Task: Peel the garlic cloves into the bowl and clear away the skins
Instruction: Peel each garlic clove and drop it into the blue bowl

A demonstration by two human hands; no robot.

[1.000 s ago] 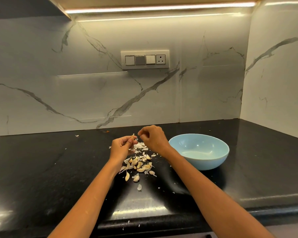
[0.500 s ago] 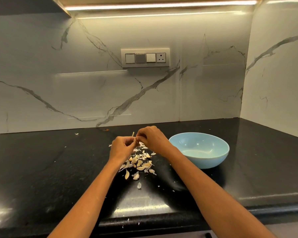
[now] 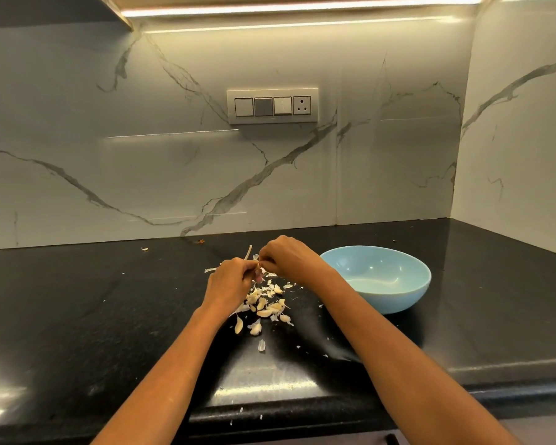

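Note:
My left hand (image 3: 230, 279) grips a garlic clove (image 3: 258, 272), mostly hidden in its fingers. My right hand (image 3: 288, 258) pinches the clove's skin at the fingertips, and a thin strip of skin (image 3: 248, 252) sticks up between the two hands. Both hands hover over a pile of garlic cloves and loose skins (image 3: 267, 305) on the black counter. To the right of the pile stands a light blue bowl (image 3: 411, 293), which looks empty.
The black counter (image 3: 77, 316) meets marble walls at the back and on the right. A switch plate (image 3: 272, 106) is on the back wall. Small skin flakes (image 3: 144, 248) lie scattered, some at the counter's front edge (image 3: 241, 410).
My hands have come together: the right fingertips moved from just above the left hand onto the clove. The skin strip now stands up between them.

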